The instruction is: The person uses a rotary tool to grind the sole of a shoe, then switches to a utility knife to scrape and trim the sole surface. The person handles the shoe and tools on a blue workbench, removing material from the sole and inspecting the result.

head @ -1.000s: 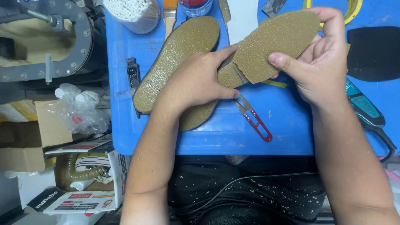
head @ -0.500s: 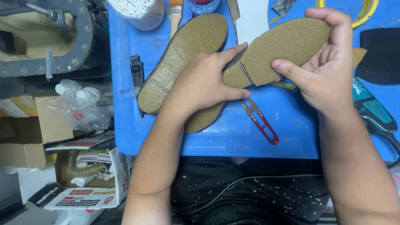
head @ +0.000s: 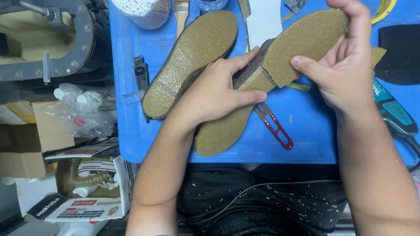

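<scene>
My left hand grips the middle of a tan, rough-textured shoe sole that lies on the blue work surface. With my right hand I hold the sole's front part, lifted and bent up away from the rest. A second tan sole lies flat just left of my left hand. Red thread snips rest on the blue surface below my hands.
A tub of white sticks and a brush stand at the back. A black folding knife lies left of the soles. A teal power tool and a black piece are at right. Boxes and a bag are at left.
Both hands and the sole have stayed in much the same grip; the view has shifted slightly so the hands sit a little higher and further right.
</scene>
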